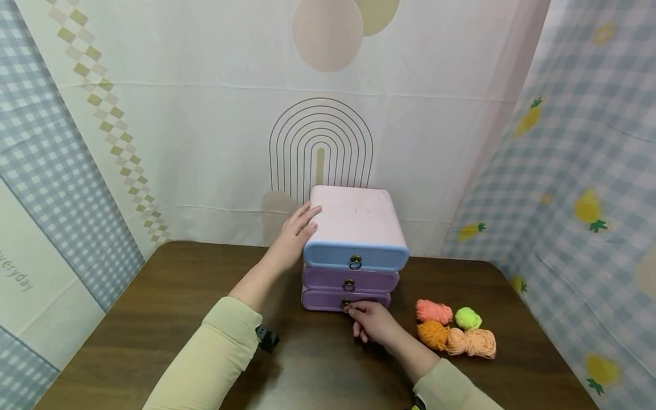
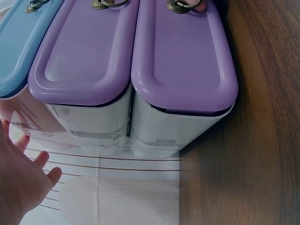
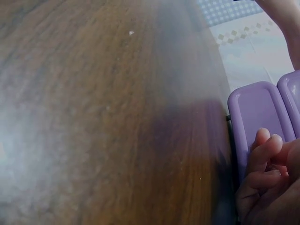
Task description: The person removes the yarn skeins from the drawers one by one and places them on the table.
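Note:
A three-tier drawer unit with a pink top (image 1: 356, 216) stands near the back of the table. Its top drawer (image 1: 325, 257) has a blue front; the middle drawer (image 1: 325, 279) and bottom drawer (image 1: 319, 300) are purple. Each front carries a brass ring pull. With fingers spread, my left hand (image 1: 293, 238) rests on the upper left side and edge of the unit. Thumb and finger of my right hand (image 1: 378, 323) pinch the bottom drawer's ring pull (image 2: 178, 6), other fingers curled. In the left wrist view, a narrow dark gap shows behind the bottom drawer's front.
Right of the unit lie several yarn bundles: pink yarn (image 1: 434, 311), green yarn (image 1: 468, 318), orange yarn (image 1: 433, 335) and peach yarn (image 1: 472, 343). The brown wooden table (image 1: 169, 307) meets a patterned cloth (image 1: 205, 142) at the back, with checked cloth along the sides.

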`<action>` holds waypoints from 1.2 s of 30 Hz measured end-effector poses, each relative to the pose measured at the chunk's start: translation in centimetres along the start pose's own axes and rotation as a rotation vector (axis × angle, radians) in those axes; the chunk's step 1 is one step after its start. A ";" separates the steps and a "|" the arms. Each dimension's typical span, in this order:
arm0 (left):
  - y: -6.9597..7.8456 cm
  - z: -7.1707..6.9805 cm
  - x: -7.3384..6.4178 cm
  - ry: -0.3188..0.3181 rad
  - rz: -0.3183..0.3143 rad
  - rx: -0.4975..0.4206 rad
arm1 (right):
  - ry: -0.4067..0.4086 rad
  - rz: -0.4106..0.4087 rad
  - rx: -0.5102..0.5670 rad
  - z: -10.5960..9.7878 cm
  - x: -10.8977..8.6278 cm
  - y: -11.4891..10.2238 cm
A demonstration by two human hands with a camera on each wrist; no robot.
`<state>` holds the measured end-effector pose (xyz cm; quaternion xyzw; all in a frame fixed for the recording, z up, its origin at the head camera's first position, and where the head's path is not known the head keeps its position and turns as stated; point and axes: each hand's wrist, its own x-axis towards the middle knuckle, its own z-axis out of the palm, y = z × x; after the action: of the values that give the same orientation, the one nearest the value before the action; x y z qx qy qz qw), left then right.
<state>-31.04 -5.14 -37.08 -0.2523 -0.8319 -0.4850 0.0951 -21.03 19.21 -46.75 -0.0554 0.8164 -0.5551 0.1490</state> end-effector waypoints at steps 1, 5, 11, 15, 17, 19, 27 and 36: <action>0.0 0.0 0.0 -0.001 0.000 0.002 | -0.001 0.000 0.000 0.0 0.0 0.0; 0.0 0.0 0.0 -0.001 0.002 0.004 | -0.003 -0.005 -0.007 0.0 -0.2 0.0; 0.0 0.0 0.0 -0.007 0.004 0.004 | -0.027 0.020 -0.050 -0.2 -1.0 0.0; 0.0 0.0 -0.1 -0.009 -0.003 0.005 | -0.058 0.028 -0.076 -0.3 -1.4 0.0; 0.0 0.0 -0.1 -0.008 -0.006 0.005 | -0.068 0.012 -0.091 -0.3 -1.7 0.1; 0.0 0.0 -0.1 -0.005 -0.008 0.008 | -0.074 -0.006 -0.107 -0.2 -2.0 0.1; 0.2 0.0 -0.2 -0.003 -0.016 0.008 | -0.072 -0.024 -0.162 0.1 -3.2 0.3; 0.1 0.1 0.0 0.011 -0.011 0.008 | -0.123 -0.032 -0.193 0.1 -4.6 0.3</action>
<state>-30.96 -5.04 -37.09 -0.2445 -0.8347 -0.4836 0.0982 -16.62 20.44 -46.20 -0.1164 0.8543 -0.4719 0.1841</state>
